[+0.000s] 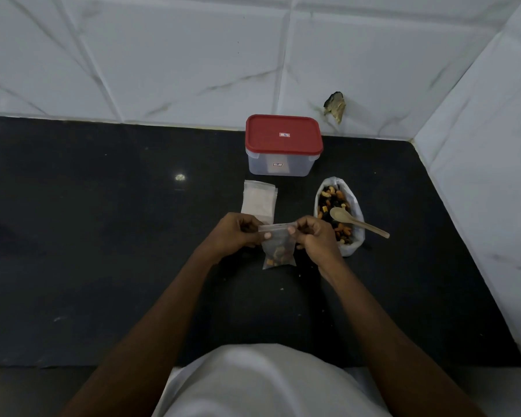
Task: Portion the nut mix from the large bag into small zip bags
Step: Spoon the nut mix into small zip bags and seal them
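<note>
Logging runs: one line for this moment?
small zip bag: part filled | left hand: pinches top | right hand: pinches top | spoon: on large bag

A clear plastic container [278,164] with a red lid [283,135] pressed shut stands upright at the back of the black speckled desk [103,251], close to the wall, with a small red-and-white label on the lid's top and another on its front side. The back wall [163,55] is faced with large white marble-veined tiles, and a side wall [494,130] of the same tiles meets it at the right-hand corner. Just right of the container, low on the back wall, is a ragged dark broken patch [335,107], while a few pale crumbs [282,288] and a small glint of light [180,177] show on the desk.
</note>
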Available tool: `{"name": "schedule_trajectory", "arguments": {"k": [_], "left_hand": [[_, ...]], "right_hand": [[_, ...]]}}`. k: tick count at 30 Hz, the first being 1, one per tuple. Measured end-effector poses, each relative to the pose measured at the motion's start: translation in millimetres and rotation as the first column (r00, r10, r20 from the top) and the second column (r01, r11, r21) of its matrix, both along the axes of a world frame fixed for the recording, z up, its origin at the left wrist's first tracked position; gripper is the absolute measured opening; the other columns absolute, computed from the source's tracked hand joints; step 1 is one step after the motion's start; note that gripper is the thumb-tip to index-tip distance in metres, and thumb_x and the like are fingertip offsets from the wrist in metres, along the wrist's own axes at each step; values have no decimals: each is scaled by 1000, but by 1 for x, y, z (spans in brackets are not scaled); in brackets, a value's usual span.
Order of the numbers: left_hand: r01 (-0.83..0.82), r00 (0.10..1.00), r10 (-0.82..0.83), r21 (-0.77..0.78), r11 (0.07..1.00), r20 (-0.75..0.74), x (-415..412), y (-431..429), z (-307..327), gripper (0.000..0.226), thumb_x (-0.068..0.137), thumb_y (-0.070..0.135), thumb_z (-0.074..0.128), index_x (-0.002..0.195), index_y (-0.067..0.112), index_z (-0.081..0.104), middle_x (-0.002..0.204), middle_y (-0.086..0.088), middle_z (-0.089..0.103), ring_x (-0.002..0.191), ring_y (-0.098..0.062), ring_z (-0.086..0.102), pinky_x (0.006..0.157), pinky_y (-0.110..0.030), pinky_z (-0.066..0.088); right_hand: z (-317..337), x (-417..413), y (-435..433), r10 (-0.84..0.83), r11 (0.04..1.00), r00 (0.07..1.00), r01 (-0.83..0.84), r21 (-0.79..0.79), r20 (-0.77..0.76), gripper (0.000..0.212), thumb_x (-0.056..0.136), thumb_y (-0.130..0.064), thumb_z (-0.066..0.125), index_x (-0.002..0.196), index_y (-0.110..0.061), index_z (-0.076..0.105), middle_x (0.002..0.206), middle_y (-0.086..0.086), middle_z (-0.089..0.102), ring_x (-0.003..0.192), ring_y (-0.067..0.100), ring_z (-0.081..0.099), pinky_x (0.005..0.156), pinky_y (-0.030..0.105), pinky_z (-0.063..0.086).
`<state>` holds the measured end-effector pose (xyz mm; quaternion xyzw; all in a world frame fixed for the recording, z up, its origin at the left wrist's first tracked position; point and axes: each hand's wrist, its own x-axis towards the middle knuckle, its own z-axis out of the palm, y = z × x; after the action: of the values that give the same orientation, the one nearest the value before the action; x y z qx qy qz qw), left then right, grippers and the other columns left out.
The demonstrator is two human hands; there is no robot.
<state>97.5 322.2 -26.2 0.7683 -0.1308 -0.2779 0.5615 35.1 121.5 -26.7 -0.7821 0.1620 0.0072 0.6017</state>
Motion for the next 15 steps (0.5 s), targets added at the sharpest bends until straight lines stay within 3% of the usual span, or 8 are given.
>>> {"name": "schedule_trajectory", "arguments": {"k": [7, 9, 11, 15], "left_hand": [[-186, 981, 184, -47, 981, -57, -8, -6, -3, 10, 87, 14, 69, 90, 5, 70, 94, -4, 73, 91, -17, 69, 77, -25, 56], [-200, 980, 200, -9, 980, -22, -8, -9, -2, 9, 88, 14, 69, 90, 6, 71, 94, -2, 73, 91, -15, 68, 75, -23, 53], [-209, 978, 209, 17, 978, 2, -7, -9, 0, 7, 88, 15, 69, 91, 9, 71, 95, 0, 72, 92, -11, 68, 75, -22, 52], [-186, 982, 185, 3, 983, 20, -6, -6, 2, 9, 89, 18, 69, 94, 12, 72, 98, 2, 72, 91, -9, 68, 76, -23, 54]], "right_hand": [[-1, -3, 2, -40, 999, 999, 40, 1, 11, 11, 91, -10, 66, 83, -18, 68, 90, -3, 70, 89, 11, 66, 70, 28, 56], [2, -5, 0, -11, 1000, 1000, 11, 21, 1, 4, 92, -17, 67, 94, -18, 71, 96, -7, 71, 92, 9, 66, 69, 26, 57], [6, -6, -3, 15, 1000, 1000, -15, 16, -12, 11, 93, -22, 66, 102, -18, 71, 99, -11, 69, 93, 5, 65, 69, 24, 57], [9, -5, -4, 82, 997, 997, -82, -9, -1, 13, 91, -23, 69, 100, -15, 72, 92, -9, 70, 87, 3, 67, 66, 22, 57]]}}
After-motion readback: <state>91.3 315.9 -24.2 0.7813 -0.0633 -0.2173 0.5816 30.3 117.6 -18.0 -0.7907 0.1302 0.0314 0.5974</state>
